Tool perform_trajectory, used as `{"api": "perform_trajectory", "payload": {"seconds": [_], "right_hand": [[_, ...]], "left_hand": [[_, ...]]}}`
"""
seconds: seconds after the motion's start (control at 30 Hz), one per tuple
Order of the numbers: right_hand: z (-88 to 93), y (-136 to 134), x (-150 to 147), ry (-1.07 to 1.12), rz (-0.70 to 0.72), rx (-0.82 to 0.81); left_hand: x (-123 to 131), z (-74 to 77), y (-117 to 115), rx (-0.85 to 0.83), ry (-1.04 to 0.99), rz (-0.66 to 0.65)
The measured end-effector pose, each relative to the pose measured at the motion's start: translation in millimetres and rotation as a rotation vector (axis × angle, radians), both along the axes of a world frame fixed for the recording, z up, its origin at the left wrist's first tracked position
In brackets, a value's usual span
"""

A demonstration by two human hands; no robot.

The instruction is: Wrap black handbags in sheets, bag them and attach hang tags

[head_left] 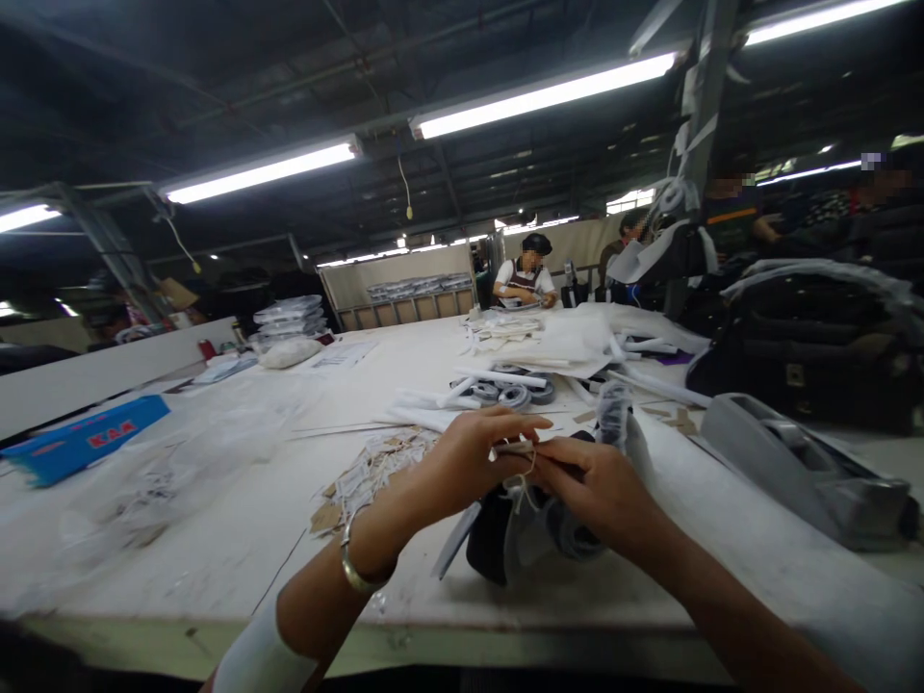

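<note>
Bare forearms (736,602) leading to two hands at a thin pale cord (532,469)

Both hands meet just above a soft black-and-grey bundle (491,539), which lies near the front edge of a white tabletop (209,573). The left hand (466,457), a silver bangle (353,568) at its wrist, bends its fingers closed on a small pale strip (512,449); the right hand (606,486) pinches the cord between thumb and fingertip. Whether cord and bundle are joined is hidden. Best handling, I judge, is a steady left grip and a right pinch kept close to the strip, so the fine loop neither twists nor snags.

Left of the bundle spreads a loose heap of brown and white card tags (390,462); right of it sits a grey padded bag (801,472). Farther left of it rests a blue oblong box with red lettering (79,443). Beyond the bundle are grey coiled rolls (515,396) and white tubes (501,377). Farthest beyond it, a person in a dark cap and apron (526,277) bends over handwork.
</note>
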State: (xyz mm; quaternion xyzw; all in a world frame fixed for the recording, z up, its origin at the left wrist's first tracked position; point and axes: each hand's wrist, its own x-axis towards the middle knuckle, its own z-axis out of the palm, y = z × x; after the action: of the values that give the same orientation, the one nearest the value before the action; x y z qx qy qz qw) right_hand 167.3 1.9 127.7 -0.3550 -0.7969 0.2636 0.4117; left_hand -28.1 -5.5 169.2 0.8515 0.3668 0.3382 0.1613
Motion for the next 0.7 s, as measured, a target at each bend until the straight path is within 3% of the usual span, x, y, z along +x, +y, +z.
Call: {"api": "perform_trajectory", "payload": {"seconds": [0.07,0.17,0.3,0.37,0.47,0.5,0.57,0.6,0.63,0.7], "right_hand": [[-6.8,3,1,0.017,-0.002,-0.015],[-20.3,11,3,0.035,-0.082,0.116],[-36.2,22,8,-0.068,-0.004,0.184],[-41.7,26,11,-0.107,0.035,0.179],[-47.6,34,14,-0.112,0.004,0.222],[-49.0,37,14,-0.115,-0.009,0.234],[-51.0,44,12,-0.13,-0.012,0.259],[-51.6,48,11,-0.139,-0.006,0.277],[-51.8,51,10,-0.143,0.003,0.296],[-51.1,52,11,-0.122,0.024,0.336]], "left_hand": [[0,3.3,-8,0.124,0.111,0.062],[-2,14.6,-22,0.302,0.156,0.175],[-9,32.6,-44,0.409,-0.028,0.33],[-12,28.5,-56,0.434,-0.121,0.406],[-8,-6.9,-77,0.524,-0.121,0.412],[-5,-25.1,-84,0.54,-0.058,0.33],[4,-64.5,-94,0.504,0.167,-0.02],[8,-83.1,-97,0.5,0.29,-0.115],[10,-99.2,-97,0.506,0.389,-0.171],[11,-121.0,-93,0.477,0.488,-0.133]]}}
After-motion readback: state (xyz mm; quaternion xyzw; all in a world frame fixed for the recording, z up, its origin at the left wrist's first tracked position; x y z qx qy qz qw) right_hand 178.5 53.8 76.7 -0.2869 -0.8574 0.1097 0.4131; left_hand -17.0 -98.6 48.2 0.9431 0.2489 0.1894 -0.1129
